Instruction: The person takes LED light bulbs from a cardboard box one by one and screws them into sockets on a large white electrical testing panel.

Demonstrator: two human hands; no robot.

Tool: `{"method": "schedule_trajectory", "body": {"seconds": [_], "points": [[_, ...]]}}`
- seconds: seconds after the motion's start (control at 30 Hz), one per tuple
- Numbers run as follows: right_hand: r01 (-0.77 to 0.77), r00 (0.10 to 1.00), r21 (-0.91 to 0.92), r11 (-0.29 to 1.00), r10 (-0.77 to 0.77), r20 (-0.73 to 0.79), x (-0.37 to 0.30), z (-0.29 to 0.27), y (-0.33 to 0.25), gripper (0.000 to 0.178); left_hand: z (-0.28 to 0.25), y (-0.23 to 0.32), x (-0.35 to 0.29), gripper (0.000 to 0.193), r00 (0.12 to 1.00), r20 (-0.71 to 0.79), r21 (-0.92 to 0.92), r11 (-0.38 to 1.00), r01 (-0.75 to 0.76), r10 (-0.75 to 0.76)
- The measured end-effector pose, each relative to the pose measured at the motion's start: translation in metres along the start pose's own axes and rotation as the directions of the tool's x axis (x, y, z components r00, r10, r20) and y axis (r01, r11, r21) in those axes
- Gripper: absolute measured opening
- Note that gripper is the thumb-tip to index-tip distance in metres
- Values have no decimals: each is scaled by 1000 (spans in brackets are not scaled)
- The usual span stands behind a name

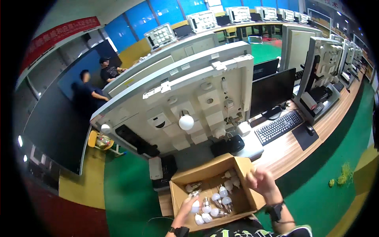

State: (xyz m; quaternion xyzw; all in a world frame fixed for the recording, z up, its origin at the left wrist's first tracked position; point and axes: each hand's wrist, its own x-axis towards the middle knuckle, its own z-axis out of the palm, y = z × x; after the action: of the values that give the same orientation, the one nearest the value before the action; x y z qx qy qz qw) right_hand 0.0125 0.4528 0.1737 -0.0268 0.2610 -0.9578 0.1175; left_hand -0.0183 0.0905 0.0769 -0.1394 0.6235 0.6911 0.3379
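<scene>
An open cardboard box (258, 200) in front of me holds several white light bulbs (216, 199) with metal bases, lying at different angles. My left hand (184, 208) reaches in over the box's left side, its fingers closed around a light bulb (195, 206) whose white dome and metal base show beside the thumb. At the box's right side, my right hand (261, 182) is raised next to the flap with its fingers bent. Those fingers are blurred, and I cannot tell whether anything is between them. Both wrists wear dark bands.
Beyond the box a tilted training panel (177, 102) carries sockets, a switch and a mounted round bulb (186, 122). To the right on the wooden desk are a monitor (272, 93), a keyboard (279, 127) and a mouse (310, 129). Two people (108, 71) stand at far left.
</scene>
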Motion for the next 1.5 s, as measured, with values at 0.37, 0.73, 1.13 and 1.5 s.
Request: {"method": "schedule_trajectory", "body": {"seconds": [0.37,0.73,1.13,1.5], "points": [[12,982,301,954,-69,179,259,11,-65,37,-13,-85,-32,40,983,-181,-695,705,-146,25],[-75,994,-251,965,91,52,218,31,-41,27,41,-22,-33,41,939,-278,-544,772,-329,203],[-77,974,-803,591,-127,-186,232,50,7,43,73,143,59,30,784,-112,260,780,-569,610],[-400,916,-203,894,397,-58,346,83,9,29,40,-70,129,30,884,41,831,476,-289,466]]}}
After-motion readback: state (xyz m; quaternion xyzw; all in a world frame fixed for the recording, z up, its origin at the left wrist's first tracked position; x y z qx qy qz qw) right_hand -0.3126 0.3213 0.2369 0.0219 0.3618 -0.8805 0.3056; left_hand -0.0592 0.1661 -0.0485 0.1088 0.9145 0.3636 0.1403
